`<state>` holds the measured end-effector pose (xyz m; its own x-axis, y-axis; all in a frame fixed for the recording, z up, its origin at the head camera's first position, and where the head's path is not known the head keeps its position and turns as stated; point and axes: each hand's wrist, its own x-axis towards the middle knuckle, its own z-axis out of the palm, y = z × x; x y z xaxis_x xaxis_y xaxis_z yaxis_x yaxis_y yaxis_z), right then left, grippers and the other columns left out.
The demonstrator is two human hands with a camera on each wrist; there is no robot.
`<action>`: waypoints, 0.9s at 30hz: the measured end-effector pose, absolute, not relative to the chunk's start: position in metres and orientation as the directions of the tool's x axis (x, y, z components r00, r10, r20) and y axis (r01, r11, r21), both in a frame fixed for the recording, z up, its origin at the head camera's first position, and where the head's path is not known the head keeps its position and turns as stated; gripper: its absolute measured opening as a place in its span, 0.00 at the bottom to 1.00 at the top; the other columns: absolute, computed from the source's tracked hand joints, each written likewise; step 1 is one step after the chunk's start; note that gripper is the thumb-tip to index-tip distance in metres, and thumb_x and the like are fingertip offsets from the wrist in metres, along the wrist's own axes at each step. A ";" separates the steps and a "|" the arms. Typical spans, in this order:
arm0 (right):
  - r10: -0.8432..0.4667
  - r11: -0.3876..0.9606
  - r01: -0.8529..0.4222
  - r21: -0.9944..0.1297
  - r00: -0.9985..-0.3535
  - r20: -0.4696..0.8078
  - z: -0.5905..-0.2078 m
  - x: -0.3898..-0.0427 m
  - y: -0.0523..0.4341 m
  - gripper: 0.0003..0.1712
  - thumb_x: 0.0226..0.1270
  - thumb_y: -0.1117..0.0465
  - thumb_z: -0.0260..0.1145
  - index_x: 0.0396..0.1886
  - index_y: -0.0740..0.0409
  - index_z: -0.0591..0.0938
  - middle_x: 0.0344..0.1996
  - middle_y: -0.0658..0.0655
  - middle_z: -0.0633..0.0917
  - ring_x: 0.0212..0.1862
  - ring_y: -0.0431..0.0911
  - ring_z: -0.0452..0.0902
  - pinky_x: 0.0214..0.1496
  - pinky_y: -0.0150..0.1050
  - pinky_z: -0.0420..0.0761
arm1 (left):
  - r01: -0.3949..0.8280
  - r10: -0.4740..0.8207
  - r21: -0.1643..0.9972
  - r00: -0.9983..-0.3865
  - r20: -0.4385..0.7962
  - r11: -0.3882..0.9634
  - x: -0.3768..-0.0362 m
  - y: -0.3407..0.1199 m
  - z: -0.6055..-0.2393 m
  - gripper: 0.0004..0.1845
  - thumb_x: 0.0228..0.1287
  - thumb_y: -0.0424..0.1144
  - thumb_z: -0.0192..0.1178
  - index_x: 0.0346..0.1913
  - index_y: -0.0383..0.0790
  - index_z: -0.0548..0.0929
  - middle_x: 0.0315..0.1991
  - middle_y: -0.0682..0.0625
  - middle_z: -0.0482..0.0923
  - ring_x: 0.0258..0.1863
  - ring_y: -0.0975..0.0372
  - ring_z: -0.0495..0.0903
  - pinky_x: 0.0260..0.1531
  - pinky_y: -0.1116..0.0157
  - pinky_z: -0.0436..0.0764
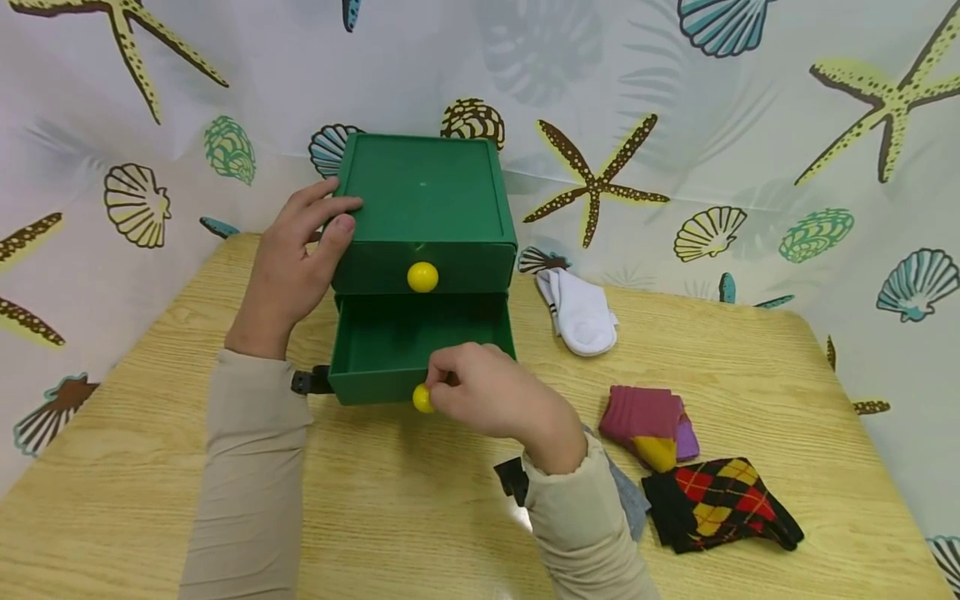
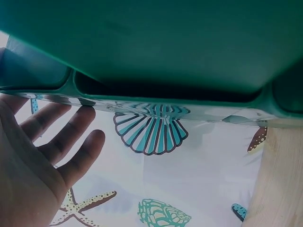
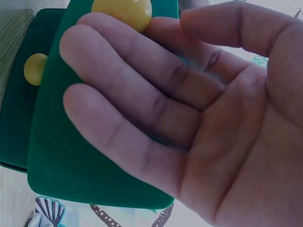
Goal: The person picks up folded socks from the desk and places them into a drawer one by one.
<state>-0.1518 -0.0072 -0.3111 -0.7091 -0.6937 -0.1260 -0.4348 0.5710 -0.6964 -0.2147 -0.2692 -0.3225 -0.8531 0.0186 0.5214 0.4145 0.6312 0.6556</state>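
A small green drawer cabinet (image 1: 420,187) has two drawers with round yellow knobs. Its upper drawer (image 1: 375,271) is closed, while the lower drawer (image 1: 390,386) is pulled out, its green floor showing. My left hand (image 1: 288,258) rests along the cabinet's left side, fingertips at the top edge; the left wrist view shows its fingers spread against that side. With thumb and forefinger my right hand (image 1: 487,392) pinches the lower knob (image 1: 422,398). In the right wrist view the other fingers reach past this knob (image 3: 124,12) in front of the green drawer front (image 3: 90,142).
Right of the cabinet lies a white sock (image 1: 581,317). Farther right on the wooden table (image 1: 420,517) are a maroon, yellow and purple sock (image 1: 645,417) and a black argyle sock (image 1: 723,504). A grey sock (image 1: 630,496) is partly hidden by my right sleeve. A shell-patterned curtain (image 1: 420,67) hangs behind.
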 end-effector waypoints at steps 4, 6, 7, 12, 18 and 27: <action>-0.700 0.561 -0.451 -0.695 -0.706 -0.107 -0.311 -0.151 -0.006 0.09 0.72 0.65 0.59 0.30 0.53 0.82 0.24 0.49 0.77 0.24 0.41 0.68 0.30 0.33 0.69 | 0.410 0.015 0.655 -0.854 0.520 0.635 -0.215 -0.270 -0.322 0.27 0.79 0.56 0.48 0.67 0.42 0.79 0.76 0.51 0.61 0.73 0.55 0.61 0.62 0.44 0.70; -0.709 0.557 -0.461 -0.691 -0.698 -0.105 -0.310 -0.151 -0.004 0.08 0.73 0.63 0.59 0.34 0.53 0.83 0.26 0.48 0.79 0.26 0.41 0.70 0.31 0.33 0.71 | 0.409 0.016 0.657 -0.856 0.517 0.633 -0.214 -0.269 -0.321 0.27 0.79 0.55 0.48 0.67 0.42 0.79 0.76 0.51 0.61 0.73 0.55 0.61 0.62 0.43 0.70; -0.714 0.555 -0.465 -0.690 -0.692 -0.108 -0.309 -0.151 -0.002 0.08 0.73 0.62 0.59 0.36 0.53 0.84 0.28 0.47 0.80 0.28 0.41 0.71 0.33 0.33 0.72 | 0.409 0.018 0.658 -0.857 0.516 0.632 -0.214 -0.269 -0.321 0.26 0.79 0.55 0.49 0.67 0.42 0.79 0.76 0.51 0.60 0.73 0.54 0.61 0.62 0.43 0.70; -0.742 0.518 -0.446 -0.730 -0.659 -0.123 -0.305 -0.156 0.015 0.12 0.75 0.60 0.58 0.47 0.56 0.86 0.36 0.48 0.84 0.36 0.44 0.75 0.40 0.36 0.76 | 0.415 0.023 0.662 -0.857 0.515 0.624 -0.213 -0.268 -0.321 0.25 0.79 0.53 0.49 0.67 0.42 0.79 0.76 0.51 0.60 0.73 0.53 0.61 0.61 0.43 0.69; -0.702 0.429 -0.330 -0.841 -0.707 -0.080 -0.303 -0.163 0.043 0.10 0.77 0.62 0.57 0.40 0.61 0.83 0.31 0.54 0.85 0.37 0.50 0.82 0.39 0.41 0.80 | 0.415 0.020 0.664 -0.856 0.516 0.622 -0.212 -0.269 -0.320 0.26 0.79 0.54 0.49 0.67 0.42 0.79 0.76 0.51 0.60 0.73 0.53 0.61 0.62 0.43 0.69; -0.538 0.437 -0.242 -0.866 -0.842 -0.036 -0.306 -0.172 0.075 0.11 0.77 0.63 0.58 0.34 0.63 0.79 0.27 0.58 0.85 0.31 0.52 0.83 0.40 0.45 0.85 | 0.416 0.025 0.668 -0.859 0.512 0.617 -0.212 -0.269 -0.321 0.28 0.79 0.56 0.48 0.68 0.42 0.78 0.77 0.51 0.59 0.73 0.52 0.61 0.62 0.42 0.69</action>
<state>-0.1724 0.0748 -0.3056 -0.8421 -0.5381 -0.0359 -0.2424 0.4370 -0.8662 -0.2119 -0.2687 -0.3213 -0.8588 0.0252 0.5116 0.4159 0.6171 0.6679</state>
